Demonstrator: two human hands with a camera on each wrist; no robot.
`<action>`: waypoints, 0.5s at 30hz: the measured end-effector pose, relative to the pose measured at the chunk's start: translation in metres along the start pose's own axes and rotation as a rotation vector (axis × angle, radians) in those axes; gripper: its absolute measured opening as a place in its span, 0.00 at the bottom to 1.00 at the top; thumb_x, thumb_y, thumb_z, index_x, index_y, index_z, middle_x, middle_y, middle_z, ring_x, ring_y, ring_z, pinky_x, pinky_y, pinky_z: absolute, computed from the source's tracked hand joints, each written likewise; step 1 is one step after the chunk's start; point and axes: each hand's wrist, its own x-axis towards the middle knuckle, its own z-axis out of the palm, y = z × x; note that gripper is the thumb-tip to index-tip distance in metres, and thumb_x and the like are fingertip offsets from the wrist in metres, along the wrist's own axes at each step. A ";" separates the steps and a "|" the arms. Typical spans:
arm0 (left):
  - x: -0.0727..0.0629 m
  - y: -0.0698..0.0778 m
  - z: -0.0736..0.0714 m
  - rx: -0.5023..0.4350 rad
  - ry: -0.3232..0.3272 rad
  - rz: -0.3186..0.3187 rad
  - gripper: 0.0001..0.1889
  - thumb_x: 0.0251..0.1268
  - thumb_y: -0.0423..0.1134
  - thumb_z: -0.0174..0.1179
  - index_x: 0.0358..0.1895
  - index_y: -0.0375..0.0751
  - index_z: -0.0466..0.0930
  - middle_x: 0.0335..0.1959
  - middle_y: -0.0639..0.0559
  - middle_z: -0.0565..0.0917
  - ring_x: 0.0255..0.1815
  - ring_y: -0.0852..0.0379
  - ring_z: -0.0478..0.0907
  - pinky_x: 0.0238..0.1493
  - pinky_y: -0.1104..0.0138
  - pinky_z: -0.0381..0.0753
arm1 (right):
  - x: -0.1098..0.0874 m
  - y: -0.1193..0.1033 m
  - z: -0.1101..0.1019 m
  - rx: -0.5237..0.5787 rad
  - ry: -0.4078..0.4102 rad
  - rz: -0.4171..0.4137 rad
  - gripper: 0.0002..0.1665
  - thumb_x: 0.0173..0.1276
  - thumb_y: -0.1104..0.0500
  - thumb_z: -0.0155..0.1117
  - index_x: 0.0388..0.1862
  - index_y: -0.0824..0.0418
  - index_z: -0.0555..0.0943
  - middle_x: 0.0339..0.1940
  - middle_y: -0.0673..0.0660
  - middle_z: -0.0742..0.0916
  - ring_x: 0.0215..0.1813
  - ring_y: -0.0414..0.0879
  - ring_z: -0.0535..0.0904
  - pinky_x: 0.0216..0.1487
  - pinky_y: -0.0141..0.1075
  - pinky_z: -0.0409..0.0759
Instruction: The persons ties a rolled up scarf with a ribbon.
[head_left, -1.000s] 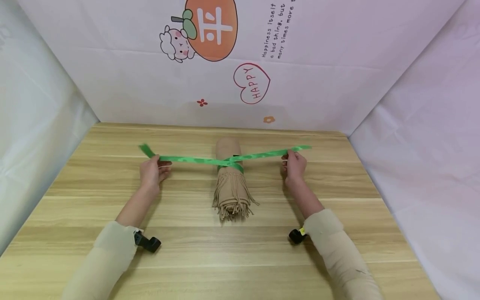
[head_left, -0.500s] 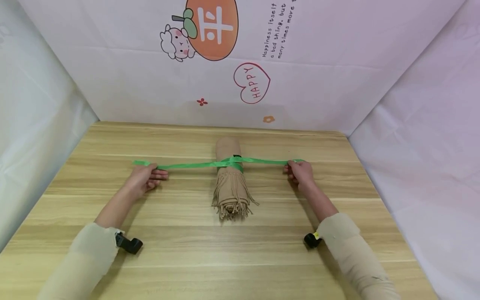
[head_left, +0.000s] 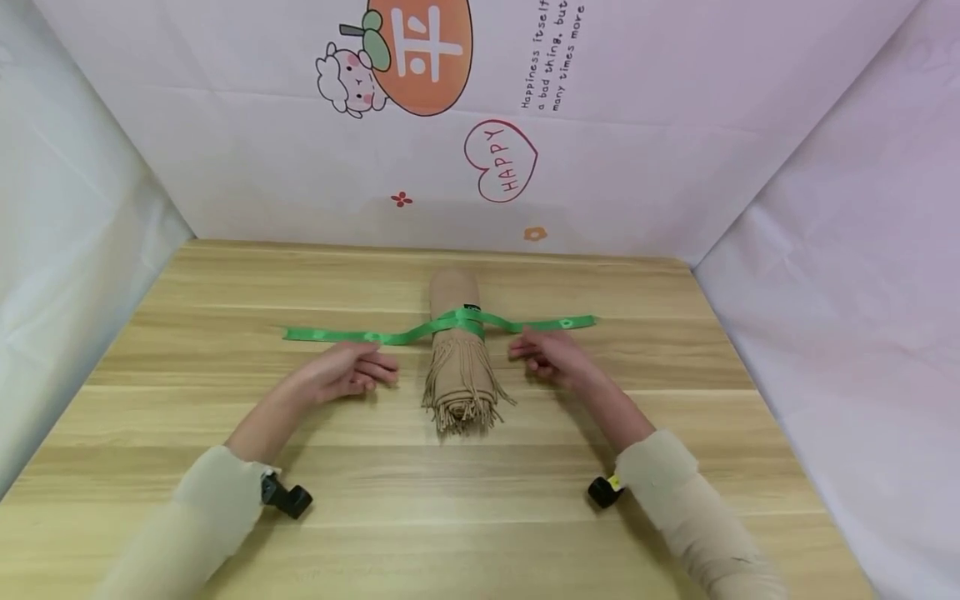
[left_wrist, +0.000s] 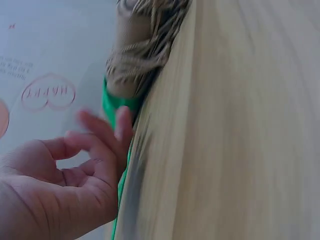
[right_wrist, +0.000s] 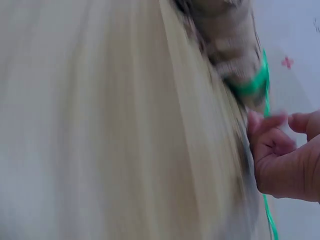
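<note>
A rolled tan scarf (head_left: 459, 371) with fringe at its near end lies in the middle of the table in the head view. Around it runs a green ribbon (head_left: 420, 331), crossed on top, its two tails spread left and right. My left hand (head_left: 347, 372) is just below the left tail, fingers loosely extended, holding nothing. On the other side my right hand (head_left: 557, 357) is by the right tail with relaxed, slightly bent fingers and no grip on the ribbon. The left wrist view shows the blurred left fingers (left_wrist: 102, 135) overlapping the ribbon near the scarf.
The wooden table (head_left: 450, 517) meets a white printed cloth backdrop (head_left: 300, 183) at its far edge. White cloth walls rise at left and right. Each sleeve cuff carries a small black camera, such as the left camera (head_left: 288, 496).
Both hands first pulled the ribbon's tails outward and lowered them. Now they have let go and moved inward toward the scarf, and the tails lie slack on both sides.
</note>
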 end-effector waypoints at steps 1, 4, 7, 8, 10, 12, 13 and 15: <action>0.005 0.000 0.008 -0.012 0.007 0.003 0.28 0.84 0.46 0.37 0.66 0.21 0.66 0.35 0.51 0.87 0.22 0.68 0.75 0.26 0.78 0.75 | 0.001 0.000 0.008 0.048 -0.021 -0.011 0.30 0.82 0.48 0.46 0.63 0.74 0.74 0.32 0.49 0.86 0.18 0.33 0.65 0.18 0.24 0.61; 0.021 0.000 0.027 -0.088 0.079 0.021 0.26 0.83 0.43 0.40 0.66 0.21 0.65 0.27 0.55 0.82 0.17 0.70 0.67 0.18 0.80 0.65 | 0.006 0.002 0.027 0.215 -0.056 -0.029 0.31 0.83 0.49 0.44 0.68 0.75 0.69 0.27 0.48 0.79 0.15 0.32 0.58 0.15 0.24 0.55; 0.033 0.000 0.041 -0.229 0.130 0.060 0.23 0.82 0.41 0.42 0.64 0.22 0.65 0.23 0.57 0.77 0.14 0.70 0.63 0.14 0.79 0.59 | 0.010 0.003 0.040 0.396 -0.043 -0.021 0.29 0.83 0.51 0.44 0.68 0.74 0.68 0.24 0.48 0.75 0.14 0.32 0.55 0.13 0.23 0.53; 0.035 0.000 0.044 -0.293 0.139 0.068 0.23 0.82 0.41 0.43 0.64 0.23 0.65 0.22 0.58 0.75 0.13 0.70 0.61 0.13 0.79 0.58 | 0.011 0.002 0.044 0.453 -0.027 -0.009 0.28 0.83 0.51 0.44 0.67 0.72 0.69 0.23 0.47 0.74 0.13 0.32 0.55 0.13 0.23 0.52; 0.038 0.001 0.051 -0.426 0.141 0.078 0.21 0.82 0.41 0.43 0.64 0.25 0.64 0.22 0.58 0.72 0.13 0.70 0.59 0.12 0.79 0.56 | 0.015 0.001 0.050 0.556 0.001 0.009 0.25 0.82 0.51 0.45 0.63 0.69 0.71 0.22 0.47 0.72 0.13 0.32 0.54 0.12 0.23 0.52; 0.041 0.002 0.057 -0.559 0.142 0.074 0.20 0.82 0.41 0.43 0.64 0.27 0.63 0.21 0.59 0.70 0.12 0.70 0.56 0.12 0.80 0.55 | 0.019 -0.001 0.055 0.643 0.042 0.017 0.21 0.82 0.51 0.47 0.58 0.67 0.72 0.20 0.46 0.70 0.11 0.33 0.55 0.11 0.24 0.52; 0.043 0.002 0.059 -0.616 0.142 0.072 0.20 0.82 0.42 0.42 0.64 0.29 0.62 0.21 0.60 0.68 0.12 0.70 0.55 0.12 0.80 0.55 | 0.021 -0.002 0.057 0.682 0.067 0.016 0.20 0.81 0.51 0.48 0.56 0.66 0.74 0.19 0.46 0.70 0.11 0.33 0.55 0.10 0.24 0.52; 0.046 0.004 0.064 -0.703 0.138 0.073 0.17 0.82 0.42 0.43 0.61 0.33 0.63 0.20 0.60 0.66 0.12 0.69 0.54 0.12 0.79 0.54 | 0.025 -0.003 0.060 0.744 0.116 0.002 0.16 0.80 0.51 0.51 0.49 0.64 0.75 0.17 0.45 0.68 0.10 0.33 0.54 0.10 0.24 0.51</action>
